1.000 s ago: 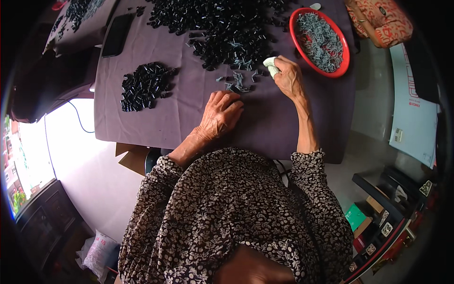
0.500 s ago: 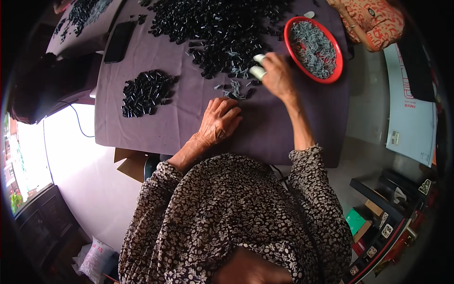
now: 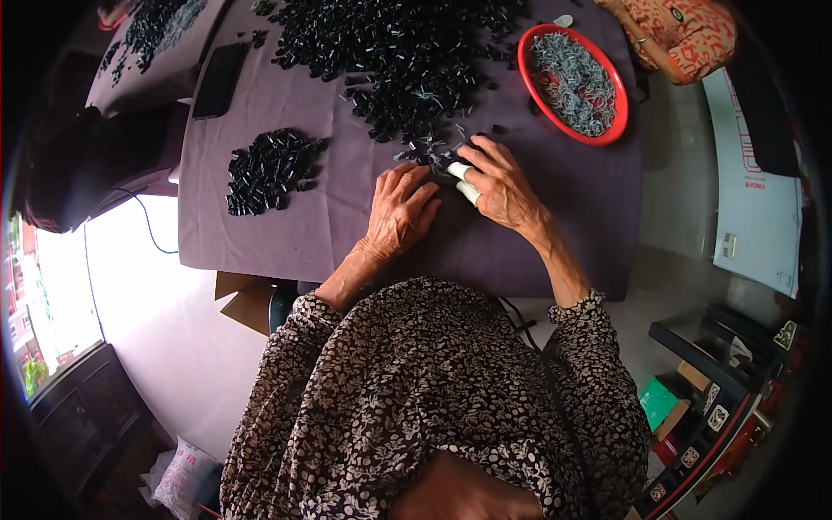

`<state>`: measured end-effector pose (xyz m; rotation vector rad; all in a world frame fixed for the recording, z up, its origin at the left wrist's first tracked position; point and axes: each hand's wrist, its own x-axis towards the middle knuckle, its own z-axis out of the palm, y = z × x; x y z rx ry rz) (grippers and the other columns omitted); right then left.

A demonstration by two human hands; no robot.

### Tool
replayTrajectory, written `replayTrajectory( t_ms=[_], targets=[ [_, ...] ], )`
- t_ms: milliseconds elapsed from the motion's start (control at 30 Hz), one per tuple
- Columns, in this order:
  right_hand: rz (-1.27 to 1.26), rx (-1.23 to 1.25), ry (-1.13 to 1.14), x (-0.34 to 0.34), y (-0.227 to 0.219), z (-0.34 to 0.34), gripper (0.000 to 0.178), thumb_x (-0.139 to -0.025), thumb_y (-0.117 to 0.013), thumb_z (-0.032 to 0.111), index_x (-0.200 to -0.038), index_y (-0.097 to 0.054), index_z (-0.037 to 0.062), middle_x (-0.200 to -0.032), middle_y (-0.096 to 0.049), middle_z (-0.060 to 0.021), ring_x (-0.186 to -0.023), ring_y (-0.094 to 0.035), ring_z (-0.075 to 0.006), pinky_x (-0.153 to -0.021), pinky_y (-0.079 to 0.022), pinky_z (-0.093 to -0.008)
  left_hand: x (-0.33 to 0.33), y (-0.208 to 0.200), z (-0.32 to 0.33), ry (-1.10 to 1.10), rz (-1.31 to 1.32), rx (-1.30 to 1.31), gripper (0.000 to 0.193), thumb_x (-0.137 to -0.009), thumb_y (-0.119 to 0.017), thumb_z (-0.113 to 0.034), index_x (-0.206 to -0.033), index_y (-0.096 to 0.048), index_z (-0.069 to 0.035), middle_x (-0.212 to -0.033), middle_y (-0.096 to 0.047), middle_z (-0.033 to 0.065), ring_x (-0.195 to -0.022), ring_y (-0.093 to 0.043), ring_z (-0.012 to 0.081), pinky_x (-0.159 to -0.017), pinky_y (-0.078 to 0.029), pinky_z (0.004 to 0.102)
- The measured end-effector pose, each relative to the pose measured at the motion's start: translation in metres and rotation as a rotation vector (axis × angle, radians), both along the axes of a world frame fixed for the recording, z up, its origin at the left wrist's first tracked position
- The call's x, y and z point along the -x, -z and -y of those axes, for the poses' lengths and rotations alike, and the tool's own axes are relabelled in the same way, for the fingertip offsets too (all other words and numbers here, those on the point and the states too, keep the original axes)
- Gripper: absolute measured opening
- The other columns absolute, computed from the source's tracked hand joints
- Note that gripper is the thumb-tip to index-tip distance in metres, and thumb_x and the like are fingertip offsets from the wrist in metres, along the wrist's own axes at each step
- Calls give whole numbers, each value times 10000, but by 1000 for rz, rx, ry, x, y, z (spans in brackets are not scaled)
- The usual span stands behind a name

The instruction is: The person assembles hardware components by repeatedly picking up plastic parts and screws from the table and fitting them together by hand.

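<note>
My left hand point(image 3: 399, 211) rests on the purple tablecloth, fingers curled downward and their tips largely hidden. Just right of it, my right hand point(image 3: 505, 189) has come close, with white covers point(image 3: 464, 182) on two of its digits, pinched in toward the left fingertips. Whatever lies between the fingers is too small or hidden to make out. Right beyond both hands is a little cluster of thin grey pins point(image 3: 425, 148) mixed with black pieces. A large heap of short, shiny black tube-like pieces point(image 3: 390, 52) spreads farther back.
A smaller pile of black pieces point(image 3: 270, 172) lies at left, with a black phone point(image 3: 220, 80) behind it. A red oval basin point(image 3: 618, 108) of grey pins stands at right. Another person's arm point(image 3: 659, 56) is at the far right. Boxes point(image 3: 672, 407) stand on the floor.
My right hand has moved nearer and to the left, from beside the heap to my left hand. My left hand has barely shifted.
</note>
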<state>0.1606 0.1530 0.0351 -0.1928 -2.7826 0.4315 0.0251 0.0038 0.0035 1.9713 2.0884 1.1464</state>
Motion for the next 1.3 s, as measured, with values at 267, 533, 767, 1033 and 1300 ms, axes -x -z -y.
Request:
replayTrajectory(
  t_ms=[267,533,767,1033,1300],
  targets=[
    [-44,82,107,10,-2,-39,182,-657,-566,-18,-830,-619,1,-873,-594,-111,-899,-540,-284,-759,-446,-360,0,2,-2,-46,-31,18,319,-680,-679,-120,-978,-586,-58,-1135,-516,104,-1075,-459,298,-875,-378,411],
    [-180,49,124,64,26,-58,64,-671,-552,14,-722,-541,50,-690,-564,-112,-673,-562,-295,-605,-465,-386,-2,3,-3,-39,-35,0,322,-673,-680,-123,-975,-587,-60,-1131,-516,106,-1067,-461,298,-868,-378,410],
    [-167,85,76,65,23,-62,69,-665,-540,-5,-707,-521,46,-669,-566,-115,-667,-559,-299,-596,-452,-389,-1,3,-1,-40,-41,-44,300,-674,-667,-128,-951,-582,-51,-1092,-515,108,-1055,-460,289,-856,-372,410],
    [-73,568,225,52,18,-71,137,-718,-537,54,-835,-593,11,-751,-620,-165,-666,-598,-292,-627,-464,-340,-1,4,1,-49,-20,-124,273,-686,-657,-101,-945,-583,-51,-1041,-530,93,-1020,-474,278,-841,-381,391],
    [51,425,-33,27,-38,3,131,-666,-622,47,-776,-567,2,-769,-604,-147,-718,-576,-285,-636,-449,-366,-4,-38,-4,-165,579,-108,233,-714,-668,-33,-934,-590,-41,-768,-590,80,-692,-574,192,-624,-469,297]
  ],
)
